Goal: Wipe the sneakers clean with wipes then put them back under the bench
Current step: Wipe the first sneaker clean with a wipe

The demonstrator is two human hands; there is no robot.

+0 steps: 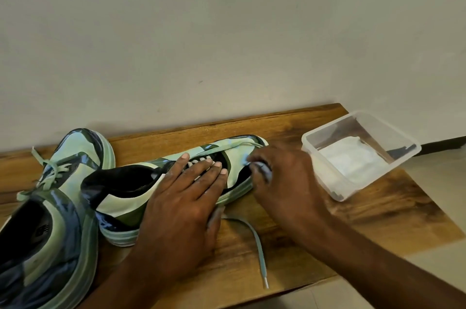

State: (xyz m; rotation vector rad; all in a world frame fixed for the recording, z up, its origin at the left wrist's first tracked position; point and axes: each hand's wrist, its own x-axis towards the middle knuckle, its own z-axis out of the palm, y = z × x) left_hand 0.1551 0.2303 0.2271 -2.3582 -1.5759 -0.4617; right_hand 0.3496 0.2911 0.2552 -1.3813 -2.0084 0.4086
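Two mint-green, dark-green and black sneakers lie on a wooden bench (pixel 378 210). The near sneaker (pixel 121 197) lies across the middle with its toe pointing right. My left hand (pixel 181 205) rests flat on its laces and side, fingers straight. My right hand (pixel 280 177) is curled at the toe, pinching a small crumpled wipe (pixel 262 166) against the shoe; most of the wipe is hidden by the fingers. The other sneaker (pixel 58 197) sits at the left, heel toward me.
A clear plastic container (pixel 393 165) with white wipes (pixel 353 160) inside stands at the bench's right end. A loose lace (pixel 257 240) trails toward the front edge. A plain wall runs right behind the bench; pale floor shows to the right.
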